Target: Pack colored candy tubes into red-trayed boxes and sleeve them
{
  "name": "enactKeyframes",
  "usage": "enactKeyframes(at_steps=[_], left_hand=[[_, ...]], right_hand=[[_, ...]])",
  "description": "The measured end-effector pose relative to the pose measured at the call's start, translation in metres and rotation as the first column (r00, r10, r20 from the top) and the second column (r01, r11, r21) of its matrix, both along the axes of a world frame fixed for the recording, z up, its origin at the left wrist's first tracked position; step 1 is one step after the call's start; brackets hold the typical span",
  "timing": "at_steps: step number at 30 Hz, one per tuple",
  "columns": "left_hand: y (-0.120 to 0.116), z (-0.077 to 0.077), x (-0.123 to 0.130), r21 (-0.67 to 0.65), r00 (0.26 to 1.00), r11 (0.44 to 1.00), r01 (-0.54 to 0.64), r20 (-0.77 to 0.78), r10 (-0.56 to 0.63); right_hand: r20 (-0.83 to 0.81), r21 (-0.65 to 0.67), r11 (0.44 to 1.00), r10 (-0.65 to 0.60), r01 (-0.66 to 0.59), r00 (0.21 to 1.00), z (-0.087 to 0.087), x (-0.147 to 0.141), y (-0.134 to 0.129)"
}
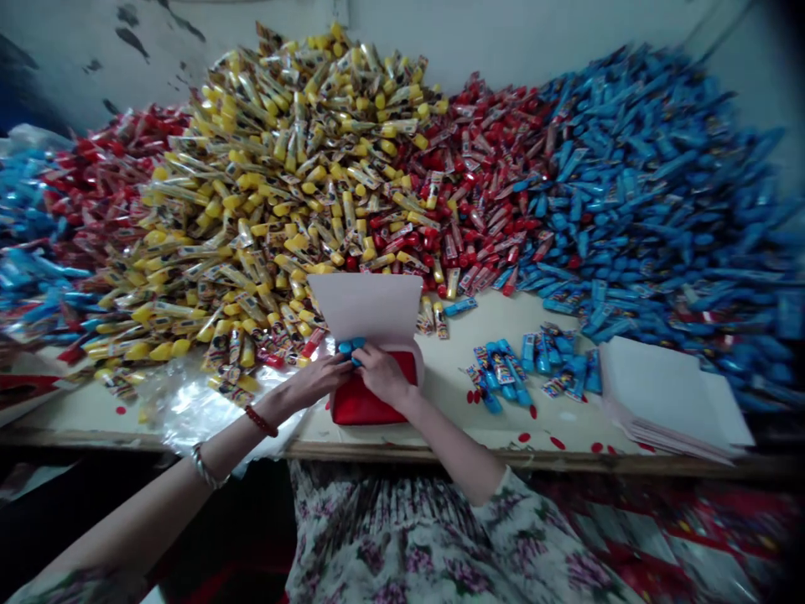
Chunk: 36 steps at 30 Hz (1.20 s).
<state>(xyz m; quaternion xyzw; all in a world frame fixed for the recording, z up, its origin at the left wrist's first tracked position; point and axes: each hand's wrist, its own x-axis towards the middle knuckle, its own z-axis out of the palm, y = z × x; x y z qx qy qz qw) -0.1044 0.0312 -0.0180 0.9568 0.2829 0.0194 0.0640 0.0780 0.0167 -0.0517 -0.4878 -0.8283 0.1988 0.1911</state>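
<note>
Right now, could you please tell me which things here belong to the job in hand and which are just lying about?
In use: left hand, right hand, blue packet, red pouch, white sheet.

Lying about: white paper stack, clear plastic sheet, yellow packet heap.

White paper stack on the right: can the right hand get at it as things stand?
Probably yes: blue packets lie between the right hand and the white paper stack, but the table's front edge strip shows only small red pieces.

Sheet in pouch under hands
</note>
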Motion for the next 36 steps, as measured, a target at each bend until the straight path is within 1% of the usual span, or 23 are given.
enactKeyframes(at_steps=[3,4,5,7,9,11,12,13,14,15,16,18,20,22,24,26,27,28,30,32,33,34,36], left_hand=[[-0.002,-0.008,0.001,-0.035,0.999,0.998,0.048,0.022,-0.047],[-0.004,-0.011,-0.001,-0.04,0.998,0.999,0.032,0.053,-0.03],[-0.007,-0.015,-0.004,-0.031,0.995,0.999,-0.01,0.104,0.014],[-0.016,-0.021,-0.009,0.017,0.958,0.987,-0.159,0.243,0.151],[-0.033,-0.026,-0.006,0.084,0.864,0.938,-0.336,0.424,0.271],[-0.056,-0.03,0.014,0.118,0.764,0.897,-0.426,0.579,0.286],[-0.068,-0.032,0.031,0.122,0.728,0.895,-0.429,0.633,0.263],[-0.079,-0.035,0.054,0.117,0.757,0.928,-0.353,0.619,0.21],[-0.088,-0.038,0.081,0.146,0.813,0.962,-0.233,0.573,0.11],[-0.094,-0.041,0.11,0.175,0.875,0.982,-0.073,0.483,-0.021],[-0.097,-0.045,0.141,0.166,0.925,0.984,0.067,0.358,-0.124],[-0.095,-0.053,0.2,0.145,0.947,0.96,0.241,0.181,-0.266],[-0.085,-0.061,0.247,0.152,0.926,0.925,0.349,0.091,-0.365],[-0.072,-0.067,0.274,0.163,0.906,0.898,0.408,0.054,-0.421],[-0.062,-0.07,0.283,0.168,0.892,0.884,0.437,0.046,-0.45],[-0.056,-0.071,0.278,0.155,0.884,0.88,0.45,0.061,-0.463],[-0.055,-0.07,0.272,0.124,0.892,0.892,0.434,0.076,-0.445],[-0.053,-0.068,0.267,0.08,0.913,0.917,0.392,0.09,-0.398],[-0.048,-0.062,0.257,-0.015,0.967,0.971,0.237,0.098,-0.234],[-0.04,-0.057,0.253,-0.064,0.996,0.996,0.06,0.077,-0.055],[-0.034,-0.055,0.253,-0.063,0.998,0.998,0.002,0.068,0.002],[-0.029,-0.055,0.254,-0.051,0.998,0.999,-0.015,0.062,0.018],[-0.022,-0.057,0.258,-0.016,0.999,0.999,0.034,0.036,-0.033]], right_hand=[[0.009,0.015,1.0,-0.019,0.019,1.0,-0.002,0.0,-0.007],[-0.008,0.033,0.999,-0.027,0.027,1.0,-0.004,0.003,-0.012],[-0.04,0.061,0.997,-0.04,0.043,0.998,-0.006,0.008,-0.017],[-0.136,0.132,0.985,-0.092,0.11,0.986,-0.012,0.026,-0.032],[-0.227,0.18,0.954,-0.197,0.24,0.954,-0.017,0.06,-0.047],[-0.244,0.17,0.89,-0.378,0.423,0.893,-0.02,0.108,-0.056],[-0.216,0.151,0.837,-0.491,0.525,0.844,-0.02,0.134,-0.056],[-0.155,0.122,0.768,-0.61,0.628,0.777,-0.018,0.161,-0.053],[-0.047,0.088,0.721,-0.686,0.687,0.726,-0.016,0.185,-0.048],[0.088,0.049,0.675,-0.737,0.736,0.67,-0.014,0.206,-0.041],[0.224,-0.006,0.673,-0.72,0.739,0.657,-0.011,0.222,-0.032],[0.383,-0.109,0.693,-0.632,0.713,0.674,-0.007,0.243,-0.016],[0.418,-0.177,0.728,-0.553,0.662,0.72,-0.005,0.251,-0.005],[0.401,-0.201,0.759,-0.512,0.619,0.759,-0.005,0.255,0.001],[0.362,-0.213,0.786,-0.488,0.58,0.794,-0.007,0.263,0.0],[0.297,-0.223,0.806,-0.48,0.549,0.825,-0.009,0.276,-0.005],[0.256,-0.227,0.811,-0.484,0.539,0.837,-0.01,0.284,-0.009],[0.214,-0.227,0.814,-0.494,0.535,0.843,-0.01,0.292,-0.013],[0.128,-0.211,0.805,-0.54,0.555,0.832,-0.008,0.308,-0.023],[0.056,-0.179,0.776,-0.606,0.605,0.793,-0.003,0.318,-0.033],[0.029,-0.156,0.771,-0.621,0.617,0.784,0.001,0.319,-0.038],[0.015,-0.13,0.789,-0.604,0.6,0.797,0.004,0.319,-0.044],[0.059,-0.072,0.877,-0.471,0.474,0.88,0.008,0.31,-0.057]])
